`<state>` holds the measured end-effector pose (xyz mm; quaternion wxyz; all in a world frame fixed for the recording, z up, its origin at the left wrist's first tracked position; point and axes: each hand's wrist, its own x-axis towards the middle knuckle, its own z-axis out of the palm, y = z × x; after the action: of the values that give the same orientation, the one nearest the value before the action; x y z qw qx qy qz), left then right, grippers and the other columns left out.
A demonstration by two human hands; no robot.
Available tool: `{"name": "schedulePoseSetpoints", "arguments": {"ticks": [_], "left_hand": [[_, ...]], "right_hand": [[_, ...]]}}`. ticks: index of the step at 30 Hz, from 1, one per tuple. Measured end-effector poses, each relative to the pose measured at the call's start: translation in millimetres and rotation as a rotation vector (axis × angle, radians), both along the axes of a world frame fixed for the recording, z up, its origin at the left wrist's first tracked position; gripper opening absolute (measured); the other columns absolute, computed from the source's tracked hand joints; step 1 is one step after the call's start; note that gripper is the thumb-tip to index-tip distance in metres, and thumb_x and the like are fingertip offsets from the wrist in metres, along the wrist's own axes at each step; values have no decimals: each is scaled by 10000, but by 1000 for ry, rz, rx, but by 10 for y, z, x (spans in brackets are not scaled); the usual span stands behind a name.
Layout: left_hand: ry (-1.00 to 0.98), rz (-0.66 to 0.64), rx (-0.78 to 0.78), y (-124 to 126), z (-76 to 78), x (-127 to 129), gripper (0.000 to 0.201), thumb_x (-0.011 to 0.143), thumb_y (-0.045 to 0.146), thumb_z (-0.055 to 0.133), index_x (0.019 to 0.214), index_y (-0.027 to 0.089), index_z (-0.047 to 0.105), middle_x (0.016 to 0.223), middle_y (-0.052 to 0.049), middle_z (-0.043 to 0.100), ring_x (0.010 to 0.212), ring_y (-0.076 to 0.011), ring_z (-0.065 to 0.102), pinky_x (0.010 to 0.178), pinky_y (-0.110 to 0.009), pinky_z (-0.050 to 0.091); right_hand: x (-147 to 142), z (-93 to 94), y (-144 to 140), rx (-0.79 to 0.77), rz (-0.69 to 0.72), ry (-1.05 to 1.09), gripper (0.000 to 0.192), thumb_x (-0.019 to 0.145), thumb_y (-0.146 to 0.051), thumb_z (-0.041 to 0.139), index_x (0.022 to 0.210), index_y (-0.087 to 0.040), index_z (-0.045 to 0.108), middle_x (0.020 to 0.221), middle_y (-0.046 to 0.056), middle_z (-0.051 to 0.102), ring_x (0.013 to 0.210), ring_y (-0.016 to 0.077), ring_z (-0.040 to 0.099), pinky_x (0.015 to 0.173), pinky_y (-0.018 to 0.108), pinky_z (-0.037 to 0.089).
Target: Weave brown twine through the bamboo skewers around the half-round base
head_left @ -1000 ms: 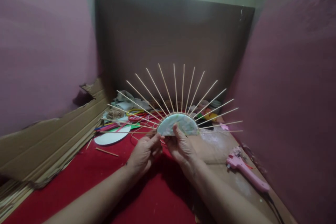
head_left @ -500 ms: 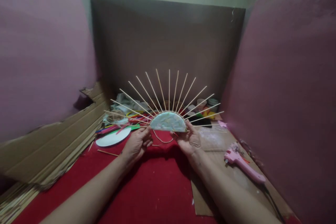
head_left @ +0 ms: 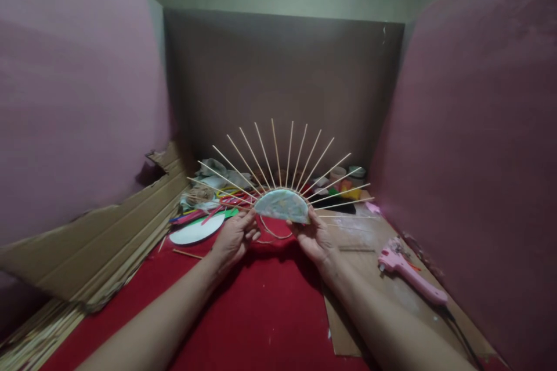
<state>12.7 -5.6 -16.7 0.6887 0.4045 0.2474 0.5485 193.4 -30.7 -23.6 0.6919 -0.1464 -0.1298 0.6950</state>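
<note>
Between my two hands a half-round board (head_left: 282,206), pale and mottled, is held up with its flat edge down. Thin wooden sticks (head_left: 275,151) fan out from its curved rim like rays. My left hand (head_left: 237,235) pinches the board's left lower corner, fingers curled. At the right lower corner my right hand (head_left: 314,237) grips it, thumb at the front edge. A loop of cord (head_left: 274,234) shows below the board; whether it is attached I cannot tell.
A pink glue gun (head_left: 411,275) lies on a brown board (head_left: 369,301) at the right. A white disc (head_left: 196,229) and a loose stick (head_left: 187,254) lie on the red cloth (head_left: 248,319). Cardboard (head_left: 108,226) leans along the left wall. Mixed craft supplies crowd the back.
The whole view has shifted slightly, so the scene sits a little further right and lower. The fan-shaped piece is tilted a bit more down to the right; both hands keep their hold.
</note>
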Motion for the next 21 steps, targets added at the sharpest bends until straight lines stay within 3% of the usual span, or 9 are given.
{"name": "schedulePoseSetpoints", "arguments": {"ticks": [13, 21], "left_hand": [[20, 42, -72, -53, 21, 62, 392, 605, 353, 816, 746, 114, 538, 464, 109, 334, 379, -8, 245, 386, -164, 287], [-24, 7, -135, -57, -46, 53, 388, 636, 325, 806, 717, 139, 477, 440, 129, 281, 359, -1, 219, 375, -151, 277]], "right_hand": [[-12, -95, -7, -45, 68, 9, 228, 647, -134, 774, 850, -189, 685, 876, 27, 727, 864, 207, 663, 723, 369, 571], [-18, -87, -34, -14, 34, -8, 345, 664, -82, 743, 970, -223, 667, 882, 2, 726, 847, 207, 662, 670, 363, 579]]}}
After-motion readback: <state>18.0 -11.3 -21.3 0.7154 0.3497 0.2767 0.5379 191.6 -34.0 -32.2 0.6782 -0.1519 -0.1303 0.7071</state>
